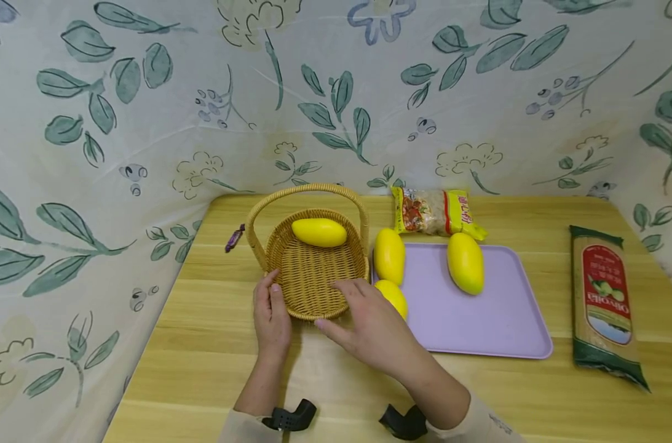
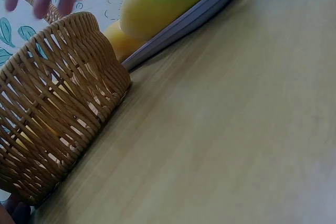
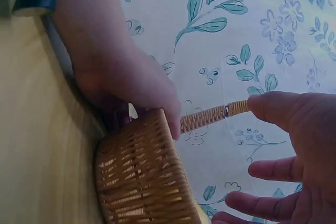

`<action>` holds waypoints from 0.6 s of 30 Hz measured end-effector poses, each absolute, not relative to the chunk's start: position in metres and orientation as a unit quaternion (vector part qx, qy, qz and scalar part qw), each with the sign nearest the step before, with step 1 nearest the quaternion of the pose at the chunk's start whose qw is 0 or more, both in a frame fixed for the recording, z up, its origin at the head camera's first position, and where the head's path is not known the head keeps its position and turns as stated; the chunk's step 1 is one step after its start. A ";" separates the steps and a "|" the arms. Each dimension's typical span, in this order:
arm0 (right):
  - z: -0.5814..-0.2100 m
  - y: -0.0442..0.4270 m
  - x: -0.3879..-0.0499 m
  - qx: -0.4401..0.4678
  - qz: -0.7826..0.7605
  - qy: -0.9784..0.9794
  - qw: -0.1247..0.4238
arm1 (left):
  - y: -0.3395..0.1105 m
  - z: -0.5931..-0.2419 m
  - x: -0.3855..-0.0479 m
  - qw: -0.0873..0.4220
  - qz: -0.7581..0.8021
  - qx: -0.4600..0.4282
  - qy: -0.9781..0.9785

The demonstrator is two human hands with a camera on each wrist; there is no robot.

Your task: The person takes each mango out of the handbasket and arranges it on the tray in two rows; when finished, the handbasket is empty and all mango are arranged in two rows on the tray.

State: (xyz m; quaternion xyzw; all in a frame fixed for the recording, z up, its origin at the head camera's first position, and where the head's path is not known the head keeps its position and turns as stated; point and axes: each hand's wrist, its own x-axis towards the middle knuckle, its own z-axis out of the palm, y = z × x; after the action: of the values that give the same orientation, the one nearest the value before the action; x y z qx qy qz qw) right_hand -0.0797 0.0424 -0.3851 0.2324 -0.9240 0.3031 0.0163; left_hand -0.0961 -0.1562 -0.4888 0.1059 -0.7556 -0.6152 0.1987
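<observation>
A wicker basket (image 1: 313, 280) with a tall arched handle stands on the table, a yellow mango (image 1: 319, 232) lying inside at its far side. My left hand (image 1: 272, 326) holds the basket's near left wall, with a digit over the rim in the right wrist view; its other fingers are partly hidden there. Above the near right rim hovers my right hand (image 1: 371, 323), fingers spread and holding nothing. Beside it, one mango (image 1: 392, 298) is partly covered by that hand. Two more mangoes, one at the left edge (image 1: 389, 257) and one farther right (image 1: 465, 263), rest on the lilac tray (image 1: 479, 332).
Behind the tray lies a yellow-ended food bag (image 1: 430, 212). A long pasta packet (image 1: 605, 301) lies at the table's right. Left of the basket is a small purple-wrapped sweet (image 1: 235, 238). A leaf-patterned cloth (image 1: 336, 154) hangs along the table's back edge.
</observation>
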 end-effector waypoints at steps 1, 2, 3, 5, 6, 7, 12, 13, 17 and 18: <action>-0.386 0.036 -0.083 0.230 0.310 -0.922 0.025 | -0.156 -0.489 -0.096 0.198 -0.615 0.106 -0.755; -0.388 0.030 -0.086 0.225 0.319 -0.920 0.031 | -0.156 -0.489 -0.096 0.199 -0.615 0.107 -0.755; -0.388 0.024 -0.090 0.218 0.329 -0.918 0.035 | -0.156 -0.490 -0.097 0.200 -0.616 0.108 -0.755; -0.391 0.013 -0.100 0.196 0.347 -0.916 0.041 | -0.156 -0.491 -0.097 0.203 -0.614 0.109 -0.755; -0.392 0.007 -0.105 0.182 0.358 -0.915 0.043 | -0.156 -0.491 -0.098 0.204 -0.613 0.110 -0.755; -0.393 0.001 -0.110 0.167 0.368 -0.914 0.044 | -0.156 -0.491 -0.098 0.205 -0.613 0.110 -0.755; -0.402 -0.030 -0.136 0.115 0.407 -0.903 0.074 | -0.157 -0.491 -0.098 0.218 -0.610 0.105 -0.754; -0.403 -0.035 -0.140 0.109 0.410 -0.902 0.083 | -0.158 -0.491 -0.098 0.220 -0.609 0.104 -0.755; -0.409 -0.050 -0.158 0.082 0.401 -0.907 0.105 | -0.157 -0.492 -0.098 0.228 -0.605 0.101 -0.757; -0.410 -0.052 -0.162 0.075 0.394 -0.910 0.105 | -0.157 -0.492 -0.098 0.229 -0.604 0.100 -0.757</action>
State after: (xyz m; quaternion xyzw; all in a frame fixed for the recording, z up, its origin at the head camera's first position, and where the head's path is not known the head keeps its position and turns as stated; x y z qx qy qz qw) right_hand -0.1617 -0.0522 -0.4098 0.0753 -0.9098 0.3945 0.1050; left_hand -0.0979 -0.1572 -0.4917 0.0999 -0.7566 -0.6040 0.2295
